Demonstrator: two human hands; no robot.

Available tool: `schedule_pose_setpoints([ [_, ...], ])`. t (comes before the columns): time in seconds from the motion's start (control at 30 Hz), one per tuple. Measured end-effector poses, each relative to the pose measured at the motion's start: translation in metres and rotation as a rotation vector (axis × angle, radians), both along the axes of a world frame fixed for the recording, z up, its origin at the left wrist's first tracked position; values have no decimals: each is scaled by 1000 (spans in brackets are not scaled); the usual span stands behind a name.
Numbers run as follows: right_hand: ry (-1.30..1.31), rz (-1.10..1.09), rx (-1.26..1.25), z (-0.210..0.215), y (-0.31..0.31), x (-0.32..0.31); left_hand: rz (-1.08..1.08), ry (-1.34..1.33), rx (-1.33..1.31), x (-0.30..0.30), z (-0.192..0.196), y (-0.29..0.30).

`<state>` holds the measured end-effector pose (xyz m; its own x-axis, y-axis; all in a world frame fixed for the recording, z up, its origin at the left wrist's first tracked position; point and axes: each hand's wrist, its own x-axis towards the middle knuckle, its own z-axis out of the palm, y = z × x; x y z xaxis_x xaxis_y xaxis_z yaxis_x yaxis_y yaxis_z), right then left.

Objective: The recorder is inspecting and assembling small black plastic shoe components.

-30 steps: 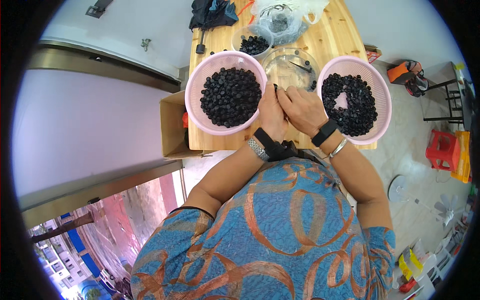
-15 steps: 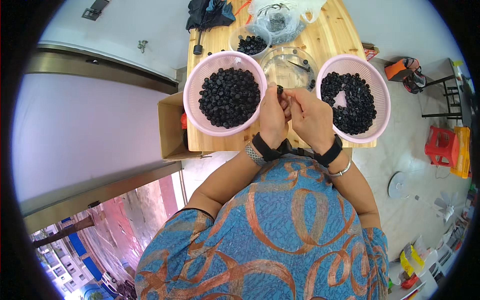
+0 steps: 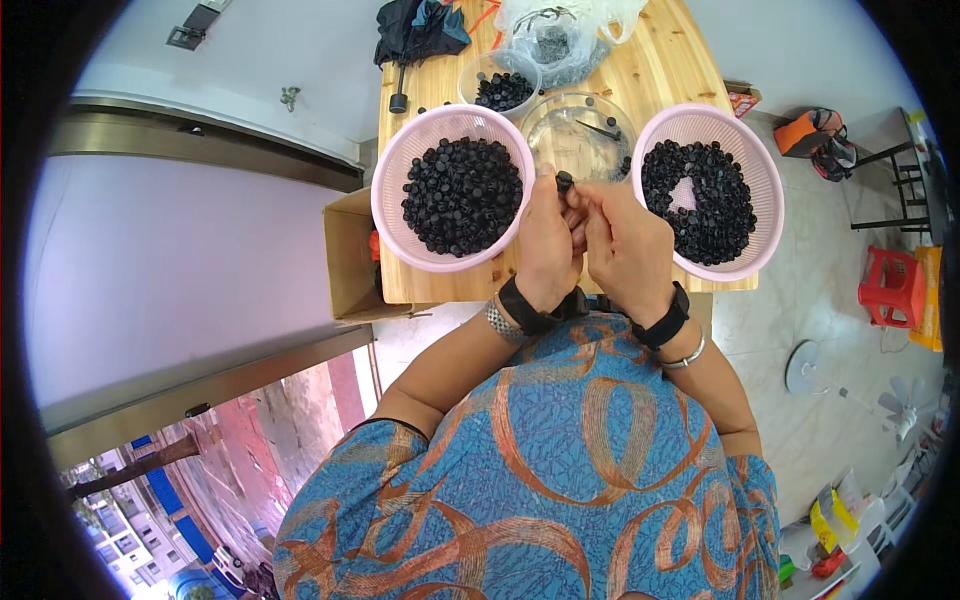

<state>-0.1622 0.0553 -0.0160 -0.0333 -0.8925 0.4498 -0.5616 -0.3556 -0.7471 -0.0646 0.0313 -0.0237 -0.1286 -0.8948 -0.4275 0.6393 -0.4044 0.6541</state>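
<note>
Black part (image 3: 565, 181) in left hand (image 3: 547, 238), direction and long axis unclear

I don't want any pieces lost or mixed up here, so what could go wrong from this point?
The small black piece at the fingertips of the left hand, close to the right hand, might slip and drop. The right pink basket seems to reach past the edge of the wooden table, so a bump could tip it. Pieces in the left pink basket look alike, so strays might get mixed.
</note>
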Motion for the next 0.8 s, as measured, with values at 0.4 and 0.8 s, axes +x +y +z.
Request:
schedule_pose_setpoints([
  [0.4,63,-18,-23,3,-2,-7,-5,-322,-194,-4,-4,-3],
  [0.8,168,4,-101,1,-7,-14,-276,131,140,11,5,-17],
])
